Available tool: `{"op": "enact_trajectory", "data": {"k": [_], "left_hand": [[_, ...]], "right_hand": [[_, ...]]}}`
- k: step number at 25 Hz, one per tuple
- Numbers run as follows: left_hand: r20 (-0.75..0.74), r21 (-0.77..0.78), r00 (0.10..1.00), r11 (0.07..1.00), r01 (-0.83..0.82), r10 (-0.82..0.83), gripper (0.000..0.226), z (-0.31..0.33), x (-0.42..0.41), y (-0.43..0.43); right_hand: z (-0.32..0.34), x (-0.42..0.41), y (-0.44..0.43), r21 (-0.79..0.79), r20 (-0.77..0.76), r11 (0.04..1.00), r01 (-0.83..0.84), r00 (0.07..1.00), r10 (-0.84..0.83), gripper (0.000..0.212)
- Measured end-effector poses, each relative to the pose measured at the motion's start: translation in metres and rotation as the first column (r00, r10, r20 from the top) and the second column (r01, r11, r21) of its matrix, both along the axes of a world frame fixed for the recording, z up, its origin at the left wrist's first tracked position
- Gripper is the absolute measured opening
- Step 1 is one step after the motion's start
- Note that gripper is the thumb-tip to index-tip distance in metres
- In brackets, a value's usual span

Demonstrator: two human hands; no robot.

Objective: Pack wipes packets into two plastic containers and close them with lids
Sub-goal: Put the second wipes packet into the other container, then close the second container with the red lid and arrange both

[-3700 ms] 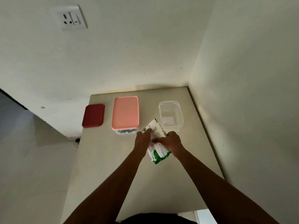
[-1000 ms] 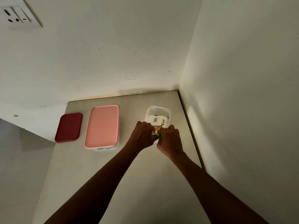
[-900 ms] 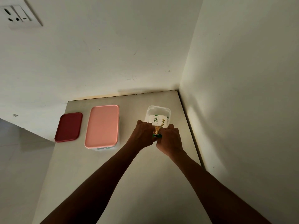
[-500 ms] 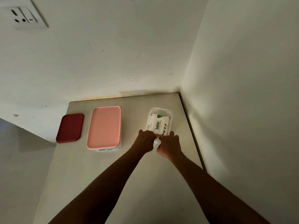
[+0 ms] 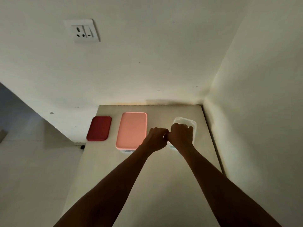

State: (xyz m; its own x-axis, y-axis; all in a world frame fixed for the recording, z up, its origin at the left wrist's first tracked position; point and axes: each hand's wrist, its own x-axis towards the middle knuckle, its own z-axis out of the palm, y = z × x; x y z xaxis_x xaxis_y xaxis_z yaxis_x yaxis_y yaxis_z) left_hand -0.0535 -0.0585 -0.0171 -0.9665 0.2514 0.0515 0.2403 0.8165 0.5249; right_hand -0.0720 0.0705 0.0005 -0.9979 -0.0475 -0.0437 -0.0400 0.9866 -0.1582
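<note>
Wipes packet no longer visible: half second before it lay exposed in clear container (image 5: 186, 120), now hidden under right hand (image 5: 180, 134) pressing down. Right fingers curled, grasp undeterminable. Left hand (image 5: 155, 139) clenched beside it. Judgement: packet seated; dark red lid (image 5: 98, 128), on bench (image 5: 164, 185), needed next. Pink-lidded container (image 5: 132, 130) already closed.

Two bare forearms reach in from the lower edge, no sleeves showing anywhere along them; the left hand (image 5: 155, 138) and the right hand (image 5: 181, 134) are ungloved; wrists carry no watch or band; fingers too dim to show detail.
</note>
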Motion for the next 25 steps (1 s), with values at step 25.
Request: {"op": "enact_trajectory", "data": {"k": [25], "left_hand": [[0.428, 0.013, 0.661, 0.727, -0.686, 0.616, 0.043, -0.073, 0.015, -0.399]], "right_hand": [[-0.078, -0.008, -0.355, -0.401, 0.518, 0.916, -0.006, 0.824, 0.231, 0.055]]}}
